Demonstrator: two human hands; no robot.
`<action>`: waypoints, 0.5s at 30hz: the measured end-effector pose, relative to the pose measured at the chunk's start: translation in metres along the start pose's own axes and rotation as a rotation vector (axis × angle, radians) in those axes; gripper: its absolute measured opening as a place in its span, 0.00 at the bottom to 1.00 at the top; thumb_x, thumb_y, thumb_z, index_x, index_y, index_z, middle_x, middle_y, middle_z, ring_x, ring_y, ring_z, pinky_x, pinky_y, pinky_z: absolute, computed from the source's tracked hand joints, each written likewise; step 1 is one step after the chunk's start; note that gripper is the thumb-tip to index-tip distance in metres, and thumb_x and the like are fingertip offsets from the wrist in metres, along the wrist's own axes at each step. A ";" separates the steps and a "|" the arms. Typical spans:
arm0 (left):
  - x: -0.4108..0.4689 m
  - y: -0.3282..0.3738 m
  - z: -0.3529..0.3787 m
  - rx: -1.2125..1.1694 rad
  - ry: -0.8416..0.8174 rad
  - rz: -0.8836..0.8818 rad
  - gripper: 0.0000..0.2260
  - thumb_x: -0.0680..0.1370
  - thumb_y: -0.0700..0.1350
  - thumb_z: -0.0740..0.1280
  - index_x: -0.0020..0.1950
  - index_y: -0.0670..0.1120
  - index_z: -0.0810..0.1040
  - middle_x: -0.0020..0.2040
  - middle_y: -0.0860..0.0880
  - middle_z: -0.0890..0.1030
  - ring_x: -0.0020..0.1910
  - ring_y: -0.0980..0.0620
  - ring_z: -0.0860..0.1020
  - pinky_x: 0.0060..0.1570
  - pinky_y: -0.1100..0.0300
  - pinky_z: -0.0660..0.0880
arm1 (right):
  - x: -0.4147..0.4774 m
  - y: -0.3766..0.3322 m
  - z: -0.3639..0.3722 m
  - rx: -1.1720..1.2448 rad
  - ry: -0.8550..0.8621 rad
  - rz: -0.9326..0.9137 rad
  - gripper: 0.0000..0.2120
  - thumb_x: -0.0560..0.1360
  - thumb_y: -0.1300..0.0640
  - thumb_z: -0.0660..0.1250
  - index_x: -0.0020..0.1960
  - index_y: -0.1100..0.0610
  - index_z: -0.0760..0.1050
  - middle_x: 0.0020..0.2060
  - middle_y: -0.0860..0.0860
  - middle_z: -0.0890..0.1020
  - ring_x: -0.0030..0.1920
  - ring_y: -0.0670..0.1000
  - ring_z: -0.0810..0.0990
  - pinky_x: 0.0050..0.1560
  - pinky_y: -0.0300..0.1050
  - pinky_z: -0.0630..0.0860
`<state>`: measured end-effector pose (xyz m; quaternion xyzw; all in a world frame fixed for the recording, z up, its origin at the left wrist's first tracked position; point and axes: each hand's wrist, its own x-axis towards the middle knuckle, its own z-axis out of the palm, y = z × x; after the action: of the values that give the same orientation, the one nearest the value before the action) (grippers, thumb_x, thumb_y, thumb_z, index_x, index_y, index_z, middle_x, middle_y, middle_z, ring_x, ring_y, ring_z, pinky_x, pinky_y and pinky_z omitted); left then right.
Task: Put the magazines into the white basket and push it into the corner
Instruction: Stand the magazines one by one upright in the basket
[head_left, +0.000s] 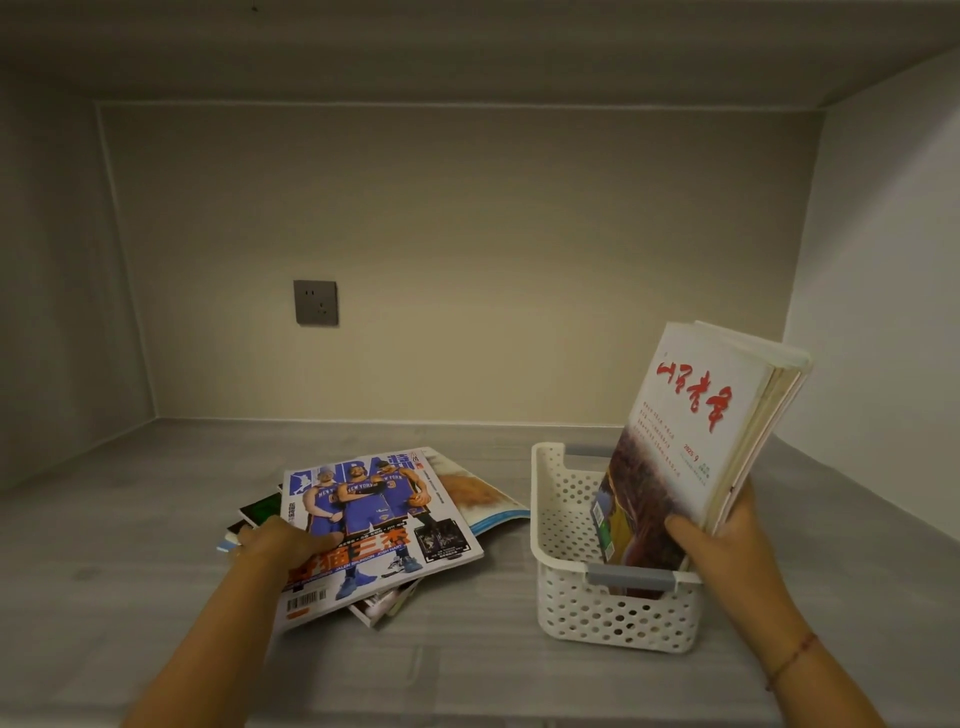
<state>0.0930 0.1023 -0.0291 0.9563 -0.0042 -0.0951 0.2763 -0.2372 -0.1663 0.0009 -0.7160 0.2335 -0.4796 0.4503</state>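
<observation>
- White basket (597, 597): perforated plastic with a grey handle (631, 576) on its near rim. It stands on the right half of the grey counter (467, 665), clear of the back wall and short of the right-hand corner.
- Bundle of magazines (696, 441): several issues held together, standing on end inside the basket, tilted toward the right wall. The front cover is white with red brush lettering above a reddish landscape. The lower end sits below the basket rim; whether it reaches the basket floor cannot be told.
- Right hand (727, 535): closed around the lower right edge of the bundle, thumb across the front cover, fingers behind. A red cord (789, 660) circles the wrist.
- Loose pile of magazines (452, 493): lies flat on the counter left of the basket, near but apart from it, covers fanned at differing angles.
- Basketball magazine (374, 525): topmost in the pile, cover showing three players in blue kit.
- Left hand (280, 545): gripping the near left edge of the basketball magazine, thumb on the cover; fingers are hidden beneath.
- Wall socket (315, 302): grey, on the back wall, above the pile.
</observation>
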 end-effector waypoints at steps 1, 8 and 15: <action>-0.003 -0.001 -0.001 0.003 0.013 -0.004 0.37 0.68 0.63 0.72 0.66 0.40 0.69 0.65 0.38 0.73 0.64 0.41 0.72 0.63 0.50 0.72 | 0.000 -0.001 0.000 0.002 0.001 -0.001 0.34 0.70 0.68 0.67 0.70 0.51 0.57 0.55 0.48 0.70 0.54 0.50 0.70 0.36 0.33 0.69; -0.018 -0.001 -0.010 -0.156 -0.019 -0.035 0.30 0.68 0.51 0.76 0.61 0.36 0.70 0.58 0.37 0.78 0.55 0.41 0.78 0.53 0.52 0.74 | 0.000 -0.003 0.001 0.012 0.008 0.012 0.33 0.70 0.69 0.67 0.70 0.53 0.57 0.55 0.49 0.70 0.53 0.51 0.70 0.34 0.32 0.68; -0.008 -0.005 -0.018 -0.617 -0.218 -0.006 0.17 0.75 0.43 0.70 0.58 0.34 0.73 0.49 0.33 0.82 0.44 0.36 0.81 0.50 0.42 0.78 | 0.001 -0.002 0.002 0.046 0.004 0.015 0.34 0.70 0.69 0.67 0.69 0.52 0.57 0.55 0.48 0.71 0.52 0.50 0.71 0.35 0.31 0.69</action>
<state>0.0878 0.1170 -0.0155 0.8117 -0.0020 -0.1945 0.5508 -0.2354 -0.1653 0.0031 -0.7027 0.2288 -0.4830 0.4696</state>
